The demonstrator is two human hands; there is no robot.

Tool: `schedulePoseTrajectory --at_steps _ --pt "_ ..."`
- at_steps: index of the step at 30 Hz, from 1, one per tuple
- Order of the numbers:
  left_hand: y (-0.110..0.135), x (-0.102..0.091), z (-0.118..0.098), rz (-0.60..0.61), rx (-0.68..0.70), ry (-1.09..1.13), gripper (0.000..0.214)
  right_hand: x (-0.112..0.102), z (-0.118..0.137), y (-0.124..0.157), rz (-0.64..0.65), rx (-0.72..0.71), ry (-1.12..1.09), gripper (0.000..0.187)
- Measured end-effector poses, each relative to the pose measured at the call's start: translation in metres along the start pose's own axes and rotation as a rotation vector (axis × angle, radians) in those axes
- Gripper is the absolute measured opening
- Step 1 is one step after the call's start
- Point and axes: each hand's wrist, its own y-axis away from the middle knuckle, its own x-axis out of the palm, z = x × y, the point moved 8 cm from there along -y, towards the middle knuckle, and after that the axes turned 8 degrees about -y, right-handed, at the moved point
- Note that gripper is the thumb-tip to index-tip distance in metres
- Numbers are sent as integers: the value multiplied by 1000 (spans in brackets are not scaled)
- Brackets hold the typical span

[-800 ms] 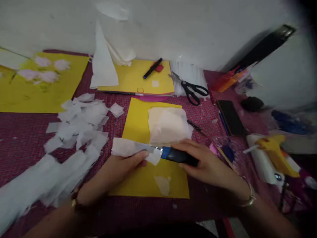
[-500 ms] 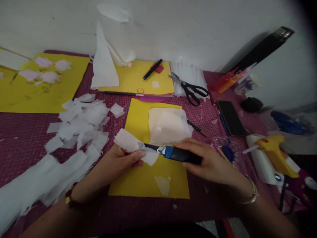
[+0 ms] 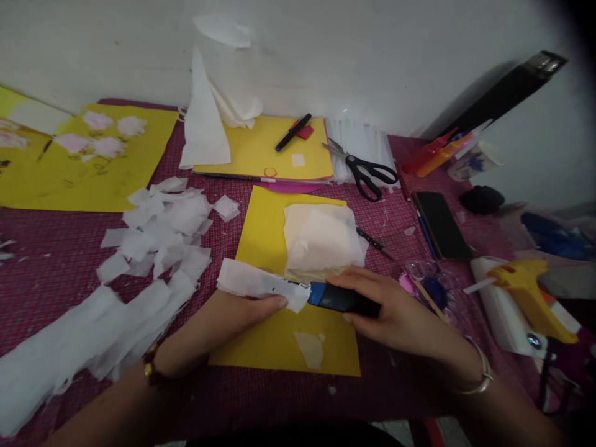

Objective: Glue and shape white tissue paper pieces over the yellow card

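Head view: a folded strip of white paper [image 3: 244, 279] is pinched between the thumb and fingers of the left hand [image 3: 235, 315] above a yellow sheet [image 3: 261, 239], while the black-and-blue handle of a cutter [image 3: 348, 300] is gripped in the closed right hand [image 3: 393, 305], its blade partly hidden by the paper. Beside the sheet's upper part, to the right, a clear plastic tray [image 3: 416, 268] is noted, in which dark blue matter [image 3: 436, 293] is held; farther back, a tilted paper cup [image 3: 479, 161] is placed, its contents not discernible.
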Motion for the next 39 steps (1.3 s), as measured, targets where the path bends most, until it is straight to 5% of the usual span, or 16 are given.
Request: schedulePoseTrajectory --at_steps 10,20,28,39 --pt "-3 19 -7 97 138 -44 27 9 1 -3 1 -15 -35 49" --pt "8 16 -11 159 123 182 36 6 4 -4 -18 2 -5 55" --pt "2 23 7 206 27 328 53 4 7 -1 -66 -11 79 54" --pt "12 25 -2 357 -23 97 47 2 6 -2 -62 19 66 52"
